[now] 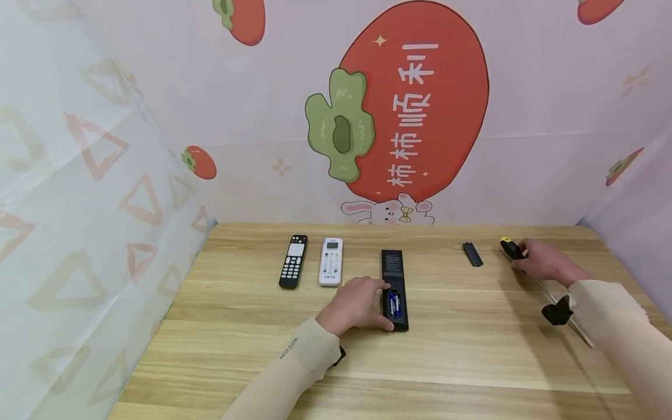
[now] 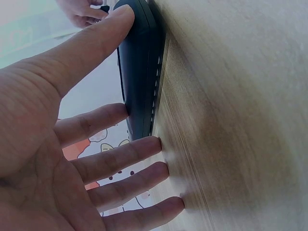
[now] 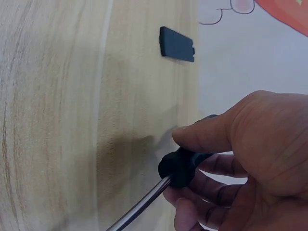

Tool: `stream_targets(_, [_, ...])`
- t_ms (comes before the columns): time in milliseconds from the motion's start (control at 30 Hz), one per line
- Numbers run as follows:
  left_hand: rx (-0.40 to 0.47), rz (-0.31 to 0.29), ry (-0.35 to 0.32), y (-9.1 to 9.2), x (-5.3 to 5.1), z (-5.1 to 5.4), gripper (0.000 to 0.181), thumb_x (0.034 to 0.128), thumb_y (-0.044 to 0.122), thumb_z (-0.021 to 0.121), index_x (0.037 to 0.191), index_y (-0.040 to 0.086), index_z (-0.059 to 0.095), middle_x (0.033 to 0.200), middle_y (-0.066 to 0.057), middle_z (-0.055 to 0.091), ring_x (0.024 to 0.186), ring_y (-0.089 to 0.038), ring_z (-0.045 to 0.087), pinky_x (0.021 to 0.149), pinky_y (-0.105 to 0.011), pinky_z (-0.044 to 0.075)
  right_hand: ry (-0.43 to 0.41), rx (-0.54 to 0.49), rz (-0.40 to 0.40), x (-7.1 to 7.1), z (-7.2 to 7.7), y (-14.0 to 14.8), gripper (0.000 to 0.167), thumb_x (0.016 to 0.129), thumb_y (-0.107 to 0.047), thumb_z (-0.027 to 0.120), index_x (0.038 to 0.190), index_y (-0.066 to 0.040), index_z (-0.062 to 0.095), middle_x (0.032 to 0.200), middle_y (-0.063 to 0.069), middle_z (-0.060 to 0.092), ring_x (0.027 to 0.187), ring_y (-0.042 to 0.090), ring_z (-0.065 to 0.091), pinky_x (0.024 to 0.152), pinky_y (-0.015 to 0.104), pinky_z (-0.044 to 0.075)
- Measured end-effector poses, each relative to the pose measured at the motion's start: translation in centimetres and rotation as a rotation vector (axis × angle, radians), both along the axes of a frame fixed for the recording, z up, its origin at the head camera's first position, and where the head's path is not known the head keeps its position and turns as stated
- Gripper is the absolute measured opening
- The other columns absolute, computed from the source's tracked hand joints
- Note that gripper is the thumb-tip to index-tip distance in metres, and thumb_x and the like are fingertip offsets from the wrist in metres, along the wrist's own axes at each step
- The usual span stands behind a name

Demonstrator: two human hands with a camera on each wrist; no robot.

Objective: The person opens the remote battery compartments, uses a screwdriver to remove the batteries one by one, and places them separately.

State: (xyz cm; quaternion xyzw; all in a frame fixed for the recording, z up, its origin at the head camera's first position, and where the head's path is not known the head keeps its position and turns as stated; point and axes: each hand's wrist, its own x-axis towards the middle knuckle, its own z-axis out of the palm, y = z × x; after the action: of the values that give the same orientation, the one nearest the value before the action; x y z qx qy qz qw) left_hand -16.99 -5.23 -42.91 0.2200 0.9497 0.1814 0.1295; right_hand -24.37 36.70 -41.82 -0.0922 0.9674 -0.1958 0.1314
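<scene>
A black remote control (image 1: 392, 274) lies back side up on the table, its battery compartment uncovered and batteries (image 1: 395, 304) inside. My left hand (image 1: 359, 304) rests beside it; thumb and index finger touch its left side, while the other fingers (image 2: 130, 154) are spread, their tips near or on the wood. At the right, my right hand (image 1: 548, 261) grips a screwdriver (image 3: 179, 168) by its black handle, which has a yellow end. Its metal shaft (image 3: 144, 204) points back toward the front of the table. Left of this hand lies a small black battery cover (image 1: 473, 254).
A black remote with a white button area (image 1: 293, 261) and a white remote with a small display (image 1: 331, 262) lie face up at the left. Behind the wooden table (image 1: 420, 373) stands a patterned wall covering (image 1: 252, 175), with another along the left side.
</scene>
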Motion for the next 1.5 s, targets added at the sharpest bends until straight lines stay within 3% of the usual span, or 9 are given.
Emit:
stream_targets(233, [0.004, -0.001, -0.001, -0.1, 0.0, -0.1, 0.078, 0.0698, 0.047, 0.093, 0.136, 0.015, 0.066, 0.132, -0.005, 0.065, 0.121, -0.025, 0.060, 0.099, -0.041, 0.049, 0.028, 0.000, 0.020, 0.5, 0.7, -0.6, 0.043, 0.094, -0.009, 0.064, 0.116, 0.024, 0.047, 0.094, 0.032, 0.063, 0.073, 0.029, 0.064, 0.061, 0.043, 0.051])
stream_targets(500, [0.014, 0.005, -0.009, -0.1, 0.1, -0.1, 0.077, 0.0697, 0.046, 0.093, 0.135, 0.015, 0.066, 0.131, -0.005, 0.066, 0.120, -0.025, 0.060, 0.100, -0.041, 0.049, 0.028, -0.060, 0.013, 1.2, 2.1, -2.0, 0.042, 0.098, -0.010, 0.060, 0.119, 0.023, 0.045, 0.086, 0.018, 0.067, 0.070, 0.025, 0.064, 0.059, 0.041, 0.050])
stream_targets(700, [0.019, 0.005, -0.010, -0.2, 0.0, -0.1, 0.078, 0.0696, 0.046, 0.093, 0.135, 0.015, 0.066, 0.132, -0.005, 0.065, 0.121, -0.025, 0.059, 0.100, -0.041, 0.049, 0.049, -0.085, 0.009, 1.5, 3.1, -3.0, 0.049, 0.101, -0.015, 0.062, 0.125, 0.022, 0.042, 0.090, 0.020, 0.067, 0.075, 0.026, 0.065, 0.065, 0.045, 0.052])
stream_targets(967, [0.023, 0.011, -0.012, -0.2, 0.1, -0.1, 0.078, 0.0686, 0.046, 0.094, 0.135, 0.015, 0.066, 0.132, -0.005, 0.066, 0.121, -0.025, 0.059, 0.100, -0.042, 0.049, 0.054, -0.176, -0.037, 2.1, 4.0, -4.4, 0.051, 0.103, -0.021, 0.061, 0.127, 0.019, 0.040, 0.097, 0.022, 0.063, 0.079, 0.025, 0.061, 0.065, 0.037, 0.048])
stream_targets(1500, [0.023, 0.022, -0.026, 0.0, 0.1, 0.2, 0.078, 0.0692, 0.045, 0.094, 0.135, 0.016, 0.066, 0.133, -0.005, 0.065, 0.123, -0.025, 0.059, 0.101, -0.043, 0.048, 0.044, -0.313, -0.085, 3.3, 5.9, -6.2, 0.055, 0.104, -0.028, 0.058, 0.130, 0.016, 0.037, 0.104, 0.022, 0.057, 0.087, 0.027, 0.058, 0.068, 0.036, 0.048])
